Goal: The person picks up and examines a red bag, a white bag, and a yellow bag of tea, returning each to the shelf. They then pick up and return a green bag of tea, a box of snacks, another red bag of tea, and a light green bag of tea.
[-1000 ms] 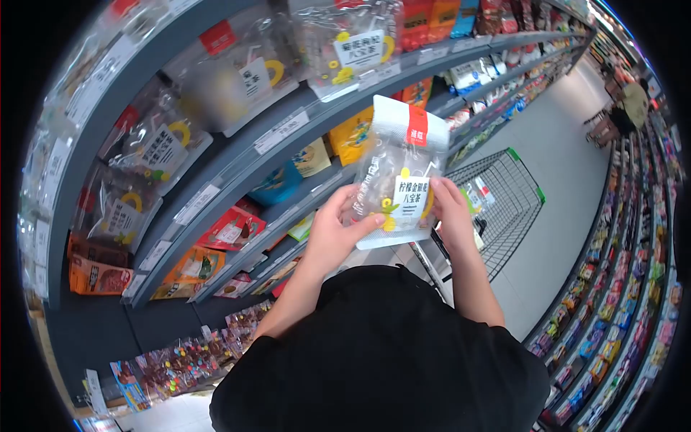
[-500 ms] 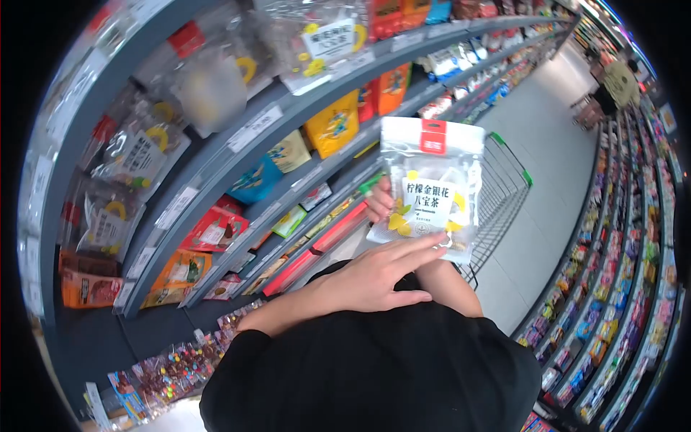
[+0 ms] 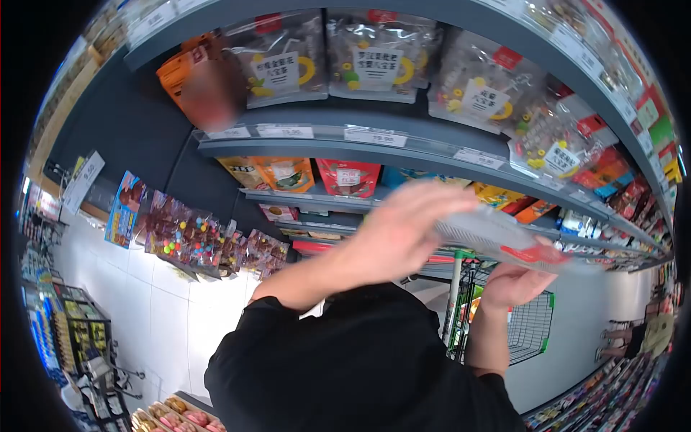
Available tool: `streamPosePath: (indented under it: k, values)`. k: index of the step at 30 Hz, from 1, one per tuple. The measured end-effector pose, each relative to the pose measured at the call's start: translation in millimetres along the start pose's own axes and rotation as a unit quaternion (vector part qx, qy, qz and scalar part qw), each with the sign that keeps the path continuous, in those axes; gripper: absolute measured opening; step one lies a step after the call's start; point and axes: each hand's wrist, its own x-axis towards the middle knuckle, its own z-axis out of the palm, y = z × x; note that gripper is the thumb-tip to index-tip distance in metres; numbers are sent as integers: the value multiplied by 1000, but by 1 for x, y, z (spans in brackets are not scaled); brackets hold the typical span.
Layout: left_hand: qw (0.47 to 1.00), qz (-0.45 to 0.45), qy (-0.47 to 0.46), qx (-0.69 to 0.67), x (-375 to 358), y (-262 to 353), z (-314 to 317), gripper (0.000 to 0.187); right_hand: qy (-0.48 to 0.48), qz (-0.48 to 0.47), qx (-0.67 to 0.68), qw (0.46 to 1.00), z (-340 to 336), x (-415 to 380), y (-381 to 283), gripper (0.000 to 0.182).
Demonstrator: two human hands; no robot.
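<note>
A clear pouch of tea (image 3: 484, 232) with a red label is tilted nearly edge-on in front of me, blurred by motion. My right hand (image 3: 517, 284) grips it from below near the red-labelled end, thumb up along its edge. At the pouch's other end is my left hand (image 3: 403, 234), its fingers stretched towards the pouch and overlapping its end in this view. They are smeared, so I cannot tell whether they grip it. Similar tea pouches (image 3: 376, 61) stand in a row on the shelf above.
Below the shelf edge (image 3: 302, 147) sit red, orange and yellow snack bags (image 3: 348, 175). A green-trimmed shopping cart (image 3: 531, 327) stands beyond my right arm. Candy packs (image 3: 191, 234) hang at the left. Another person (image 3: 651, 337) is in the aisle at far right.
The view has swung left along the shelf. The pouch has turned from facing me to nearly edge-on, and its red-labelled end now points right. My left hand has moved up to the pouch's left end.
</note>
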Motion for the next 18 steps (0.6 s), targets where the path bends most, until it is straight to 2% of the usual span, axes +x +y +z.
streamPosePath:
  k: [1, 3, 5, 7, 8, 9, 10, 11, 13, 15, 17, 18]
  values:
    - [999, 36, 36, 15, 12, -2, -24, 50, -122, -47, 29, 991, -1, 9, 5, 52]
    - [991, 56, 92, 83, 29, -3, -66, 50, -198, -106, -25, 974, 53, 35, -1, 49]
    - [976, 83, 144, 142, 40, -12, -101, 49, -266, -117, -35, 956, 98, 60, 4, 43]
    - [955, 89, 184, 215, 45, -19, -133, 47, -287, -65, -20, 956, 136, 70, 18, 47]
    - [951, 62, 207, 222, 43, -20, -145, 46, -302, -54, -14, 952, 154, 72, 28, 39]
    - [946, 35, 229, 228, 41, -22, -155, 44, -295, 6, 4, 956, 176, 66, 22, 33]
    - [946, -38, 264, 182, 38, -27, -161, 43, -314, 27, -19, 949, 189, 63, 30, 30]
    - [933, -207, 225, 192, 31, -22, -177, 51, -332, 50, -44, 941, 201, 58, 39, 26]
    - [893, -181, 352, 213, 28, -54, -184, 56, -363, 45, -95, 926, 236, 51, 40, 22]
    - [879, -180, 373, 235, 21, -83, -193, 56, -399, 36, -159, 902, 261, 40, 64, 30]
    - [866, -179, 391, 256, 12, -98, -201, 56, -418, 73, -263, 866, 280, 32, 71, 36]
    - [860, -206, 383, 268, 8, -100, -204, 59, -418, 74, -264, 867, 286, 29, 68, 36]
